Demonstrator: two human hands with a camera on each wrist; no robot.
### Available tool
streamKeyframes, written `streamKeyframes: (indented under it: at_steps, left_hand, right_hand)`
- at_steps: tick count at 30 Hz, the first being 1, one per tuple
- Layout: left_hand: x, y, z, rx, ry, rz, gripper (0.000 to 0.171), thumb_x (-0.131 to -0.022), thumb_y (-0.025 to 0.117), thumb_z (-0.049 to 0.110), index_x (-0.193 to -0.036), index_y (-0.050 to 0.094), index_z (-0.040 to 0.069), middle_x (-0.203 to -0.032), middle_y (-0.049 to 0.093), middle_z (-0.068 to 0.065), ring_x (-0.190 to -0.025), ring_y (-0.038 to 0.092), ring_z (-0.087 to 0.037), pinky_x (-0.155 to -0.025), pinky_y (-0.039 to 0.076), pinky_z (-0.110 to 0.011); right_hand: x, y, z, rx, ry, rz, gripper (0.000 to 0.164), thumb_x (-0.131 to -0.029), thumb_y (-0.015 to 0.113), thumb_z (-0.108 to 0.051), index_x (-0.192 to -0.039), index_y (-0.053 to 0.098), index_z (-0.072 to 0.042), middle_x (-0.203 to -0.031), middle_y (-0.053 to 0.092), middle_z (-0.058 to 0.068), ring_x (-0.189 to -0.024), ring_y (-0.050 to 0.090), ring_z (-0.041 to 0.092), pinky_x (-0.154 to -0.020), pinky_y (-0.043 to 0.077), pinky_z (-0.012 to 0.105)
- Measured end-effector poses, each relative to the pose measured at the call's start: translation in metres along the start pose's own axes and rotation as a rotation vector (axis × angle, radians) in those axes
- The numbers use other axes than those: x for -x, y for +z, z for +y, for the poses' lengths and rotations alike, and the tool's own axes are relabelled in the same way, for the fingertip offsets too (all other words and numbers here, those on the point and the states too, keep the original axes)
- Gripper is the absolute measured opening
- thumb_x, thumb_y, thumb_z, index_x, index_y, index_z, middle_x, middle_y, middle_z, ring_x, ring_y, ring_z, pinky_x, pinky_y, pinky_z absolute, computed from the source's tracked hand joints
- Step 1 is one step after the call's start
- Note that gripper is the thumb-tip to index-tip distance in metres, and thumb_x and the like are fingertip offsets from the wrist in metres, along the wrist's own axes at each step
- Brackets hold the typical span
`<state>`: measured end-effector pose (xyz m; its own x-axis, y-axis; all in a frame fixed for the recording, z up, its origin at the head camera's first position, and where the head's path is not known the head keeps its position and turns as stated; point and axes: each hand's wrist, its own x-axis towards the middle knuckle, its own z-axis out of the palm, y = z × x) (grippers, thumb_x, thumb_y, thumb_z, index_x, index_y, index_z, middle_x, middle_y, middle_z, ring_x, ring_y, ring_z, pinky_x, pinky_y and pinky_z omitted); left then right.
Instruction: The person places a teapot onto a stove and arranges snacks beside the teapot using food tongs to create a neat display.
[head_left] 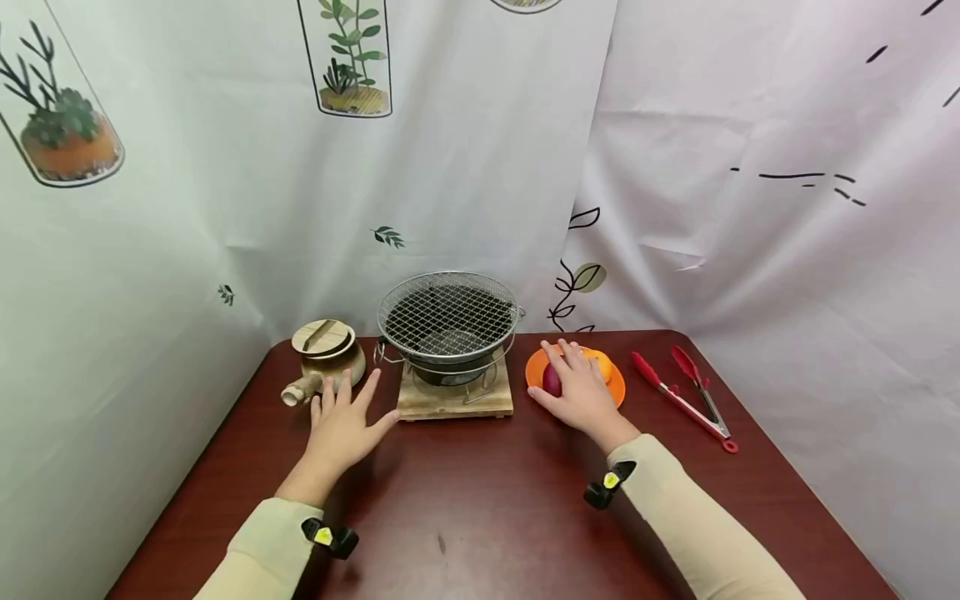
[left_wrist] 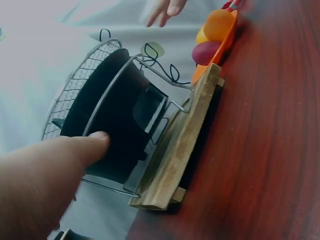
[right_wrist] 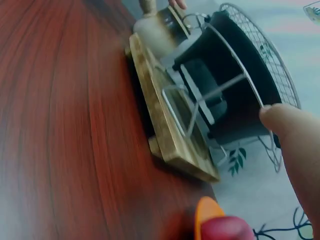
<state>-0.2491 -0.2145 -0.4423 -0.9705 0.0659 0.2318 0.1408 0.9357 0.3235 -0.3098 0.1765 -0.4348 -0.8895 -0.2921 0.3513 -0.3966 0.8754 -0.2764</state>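
Note:
My left hand [head_left: 341, 433] hovers with spread fingers just in front of a clay pot [head_left: 352, 371] that has a wooden lid [head_left: 321, 337] and a stubby side handle [head_left: 300, 389]. Over an orange plate [head_left: 617, 390] hangs my right hand [head_left: 585, 396], fingers stretched out and holding nothing. On that plate lie a dark red-purple fruit [head_left: 552, 381] and rounder orange and yellow ones [left_wrist: 220, 25], partly hidden by the hand in the head view. Between both hands stands a black tabletop grill [head_left: 450, 367] on a wooden base [head_left: 450, 404], topped by a round wire mesh [head_left: 450, 317].
Red-handled tongs [head_left: 693, 408] lie at the right of the dark red wooden table [head_left: 480, 517]. A white curtain [head_left: 480, 192] printed with plants hangs close behind the table and along its sides.

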Motion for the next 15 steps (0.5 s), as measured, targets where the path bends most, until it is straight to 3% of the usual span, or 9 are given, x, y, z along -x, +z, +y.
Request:
streamKeyframes:
  at_steps: [3, 6, 10, 15]
  left_hand:
    - [-0.002, 0.005, 0.001, 0.023, 0.043, 0.078, 0.073, -0.096, 0.062, 0.049, -0.156, 0.039, 0.016, -0.157, 0.03, -0.031, -0.146, 0.018, -0.056, -0.113, 0.015, -0.071]
    - [-0.003, 0.012, 0.003, 0.041, 0.088, 0.115, 0.067, -0.096, 0.065, 0.042, -0.153, 0.046, 0.012, -0.153, 0.037, -0.031, -0.143, 0.025, -0.055, -0.114, 0.021, -0.067]
    - [-0.004, 0.023, 0.005, 0.067, 0.113, 0.094, 0.064, -0.096, 0.064, 0.039, -0.151, 0.048, 0.009, -0.153, 0.038, -0.031, -0.144, 0.026, -0.054, -0.115, 0.022, -0.065]
    - [-0.001, 0.036, 0.008, 0.094, 0.126, 0.076, 0.062, -0.095, 0.066, 0.035, -0.149, 0.051, 0.009, -0.152, 0.04, -0.03, -0.144, 0.028, -0.053, -0.115, 0.025, -0.064]
  right_hand:
    - [-0.002, 0.009, -0.008, 0.024, -0.055, 0.07, 0.075, -0.092, 0.065, -0.052, -0.155, 0.043, -0.018, -0.154, 0.042, 0.018, -0.146, 0.034, 0.039, -0.12, 0.02, 0.058]
    - [-0.002, 0.019, -0.016, 0.03, -0.117, 0.142, 0.067, -0.092, 0.068, -0.044, -0.149, 0.051, -0.014, -0.147, 0.051, 0.018, -0.139, 0.044, 0.039, -0.116, 0.029, 0.057]
    - [0.0, 0.032, -0.027, -0.024, -0.176, 0.205, 0.056, -0.09, 0.072, -0.034, -0.14, 0.061, -0.01, -0.139, 0.058, 0.017, -0.134, 0.05, 0.04, -0.111, 0.038, 0.055]
    - [0.007, 0.046, -0.039, -0.08, -0.196, 0.206, 0.049, -0.089, 0.074, -0.029, -0.133, 0.067, -0.01, -0.134, 0.063, 0.015, -0.133, 0.052, 0.038, -0.108, 0.042, 0.054]
